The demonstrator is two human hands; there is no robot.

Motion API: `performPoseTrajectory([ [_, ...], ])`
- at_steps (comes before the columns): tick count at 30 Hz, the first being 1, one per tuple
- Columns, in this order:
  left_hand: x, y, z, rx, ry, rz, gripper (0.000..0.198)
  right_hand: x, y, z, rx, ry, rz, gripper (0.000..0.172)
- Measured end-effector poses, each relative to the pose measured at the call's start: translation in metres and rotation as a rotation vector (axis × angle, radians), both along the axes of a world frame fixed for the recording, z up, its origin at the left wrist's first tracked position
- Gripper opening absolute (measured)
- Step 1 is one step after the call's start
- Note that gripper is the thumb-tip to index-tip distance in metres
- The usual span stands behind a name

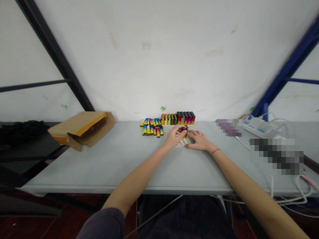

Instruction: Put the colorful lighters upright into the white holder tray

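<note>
My left hand (172, 136) is closed around a small group of colourful lighter-like tubes (184, 132) with dark tops, above a white tray (183, 142) with a grid of holes. How many tubes it touches is hidden by the fingers. Along the tray's right side rests my right hand (199, 140), its fingers spread and touching the tray's edge. Just behind stand packed rows of upright lighters, yellow-topped ones (169, 119) on the left and black-topped ones (186, 118) on the right. Loose shiny lighters (151, 127) lie in two rows left of my hands.
An opened cardboard box (82, 127) lies on its side at the table's left. On the right are a white power strip (261, 126), cables (297, 186) and pixelated items. A white wall (159, 66) stands behind the grey table (119, 166).
</note>
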State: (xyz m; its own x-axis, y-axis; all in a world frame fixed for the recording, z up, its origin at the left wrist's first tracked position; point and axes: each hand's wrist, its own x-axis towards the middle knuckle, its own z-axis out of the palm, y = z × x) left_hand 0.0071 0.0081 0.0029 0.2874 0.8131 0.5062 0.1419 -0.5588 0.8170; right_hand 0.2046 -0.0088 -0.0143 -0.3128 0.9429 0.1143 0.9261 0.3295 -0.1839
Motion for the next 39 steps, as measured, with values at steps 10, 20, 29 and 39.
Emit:
performPoseTrajectory([
  [10,-0.003,0.007,-0.009,0.111,0.163,-0.047,0.025,-0.008,-0.004,0.008,-0.077,0.016,-0.038,0.082],
  [20,-0.004,0.0,-0.007,0.107,0.256,-0.004,0.032,-0.008,-0.007,0.003,0.007,0.088,-0.038,0.084],
  [29,-0.007,-0.003,0.003,0.299,0.418,-0.022,0.031,-0.007,-0.012,-0.002,0.05,0.133,-0.003,0.071],
  [39,-0.068,0.017,0.03,0.002,0.924,0.694,0.032,-0.005,-0.014,0.0,0.035,0.128,-0.006,0.069],
])
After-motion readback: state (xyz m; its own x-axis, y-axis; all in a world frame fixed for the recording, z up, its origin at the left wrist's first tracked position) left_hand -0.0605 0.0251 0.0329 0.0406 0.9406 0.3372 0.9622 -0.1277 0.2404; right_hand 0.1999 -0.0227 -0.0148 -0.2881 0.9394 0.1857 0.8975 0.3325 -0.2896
